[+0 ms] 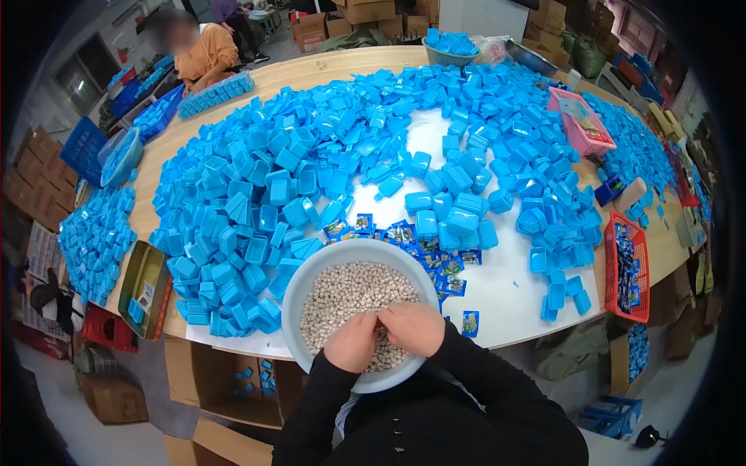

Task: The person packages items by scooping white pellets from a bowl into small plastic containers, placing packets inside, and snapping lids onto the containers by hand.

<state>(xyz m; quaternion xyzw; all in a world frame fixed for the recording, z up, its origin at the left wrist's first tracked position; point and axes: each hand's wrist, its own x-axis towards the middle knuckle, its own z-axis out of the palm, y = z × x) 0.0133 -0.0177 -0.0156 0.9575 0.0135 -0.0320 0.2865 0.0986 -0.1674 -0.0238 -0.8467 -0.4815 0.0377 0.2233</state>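
Observation:
A pale grey-blue basin (pixel 294 311) full of small beige pellets (pixel 350 291) sits at the table's front edge, close to my body. Over the pellets, my left hand (pixel 352 342) and my right hand (pixel 413 327) meet with their fingertips pinched together. Both hands are closed; whatever is between the fingers is too small or hidden. Just behind the basin lie several small dark-blue printed packets (pixel 451 268). Beyond these, closed light-blue plastic boxes (pixel 463 221) are stacked on a white sheet (pixel 497 291).
A large heap of open light-blue boxes (pixel 256 194) covers the table's left and back. At the right stand a red basket (pixel 639 268) with packets and a pink basket (pixel 598 146). A metal tin (pixel 148 279) is at the left. A person in orange (pixel 206 54) sits beyond.

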